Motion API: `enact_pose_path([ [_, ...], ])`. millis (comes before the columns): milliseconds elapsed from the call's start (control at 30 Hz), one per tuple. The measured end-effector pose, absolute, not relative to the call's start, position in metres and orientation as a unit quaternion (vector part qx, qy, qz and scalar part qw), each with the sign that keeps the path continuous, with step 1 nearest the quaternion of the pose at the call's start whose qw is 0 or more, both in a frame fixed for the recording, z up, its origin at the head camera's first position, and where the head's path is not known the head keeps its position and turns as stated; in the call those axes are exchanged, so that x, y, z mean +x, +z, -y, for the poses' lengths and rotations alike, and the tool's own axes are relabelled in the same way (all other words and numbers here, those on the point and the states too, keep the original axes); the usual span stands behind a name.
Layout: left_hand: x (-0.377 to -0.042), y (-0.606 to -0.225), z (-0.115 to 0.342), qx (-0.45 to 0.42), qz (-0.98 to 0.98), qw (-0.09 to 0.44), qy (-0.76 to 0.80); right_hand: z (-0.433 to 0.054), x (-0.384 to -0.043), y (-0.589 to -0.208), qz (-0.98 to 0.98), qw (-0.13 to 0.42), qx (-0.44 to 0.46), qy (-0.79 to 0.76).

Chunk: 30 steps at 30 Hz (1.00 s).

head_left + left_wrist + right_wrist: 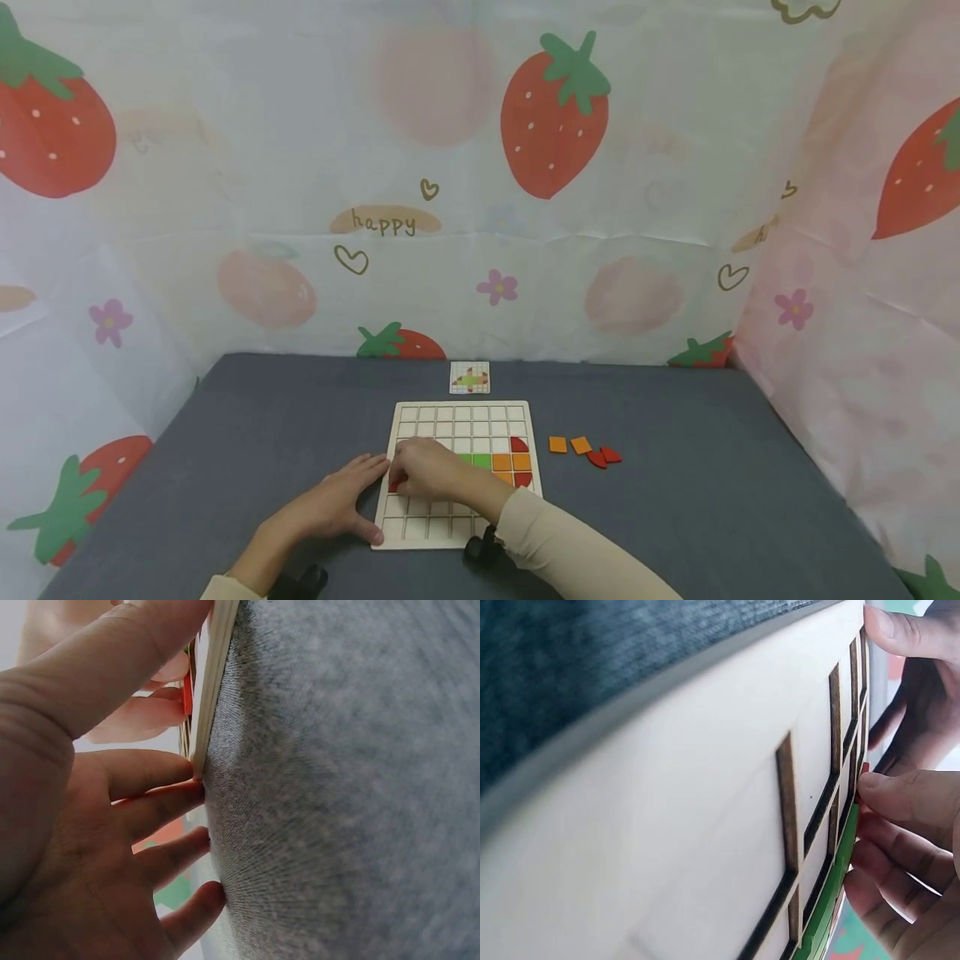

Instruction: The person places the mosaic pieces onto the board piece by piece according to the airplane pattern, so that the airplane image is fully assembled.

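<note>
A pale wooden grid board (435, 537) lies on the dark cloth. My left hand (330, 504) rests at its left edge, thumb near the lower corner and fingertips higher up, fingers fairly straight. Reaching across the board, my right hand (431, 469) pinches a red tile (865, 768) at the leftmost cells; its exact shape is mostly hidden by the fingers. Green tiles (482, 460) and orange tiles (501, 462) fill cells to the right of that hand. Red quarter-round tiles (519, 445) sit above and below the orange ones. My right forearm covers part of the board.
Behind the board lies a small pattern card (469, 377) with a coloured grid picture. To the right are loose orange squares (557, 444) and red quarter-round tiles (611, 455) on the dark tablecloth (697, 483). A strawberry-print curtain (465, 292) hangs behind and at both sides.
</note>
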<state>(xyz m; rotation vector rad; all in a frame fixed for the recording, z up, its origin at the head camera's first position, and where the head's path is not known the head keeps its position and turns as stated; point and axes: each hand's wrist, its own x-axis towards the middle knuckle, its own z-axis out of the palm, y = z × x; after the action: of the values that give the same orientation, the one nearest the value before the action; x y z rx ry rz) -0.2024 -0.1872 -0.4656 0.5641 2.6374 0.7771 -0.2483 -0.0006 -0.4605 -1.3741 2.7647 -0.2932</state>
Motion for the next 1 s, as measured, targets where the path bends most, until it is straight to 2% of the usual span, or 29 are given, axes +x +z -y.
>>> enact_pose_path([
  [433, -0.202, -0.467, 0.187, 0.195, -0.926, 0.17, 0.276, -0.009, -0.255, -0.445, -0.893, 0.057, -0.421, -0.15],
  [1000, -0.201, -0.467, 0.186, 0.195, -0.93, 0.159, 0.269, -0.056, -0.274, -0.429, -0.895, 0.075, -0.366, -0.245],
])
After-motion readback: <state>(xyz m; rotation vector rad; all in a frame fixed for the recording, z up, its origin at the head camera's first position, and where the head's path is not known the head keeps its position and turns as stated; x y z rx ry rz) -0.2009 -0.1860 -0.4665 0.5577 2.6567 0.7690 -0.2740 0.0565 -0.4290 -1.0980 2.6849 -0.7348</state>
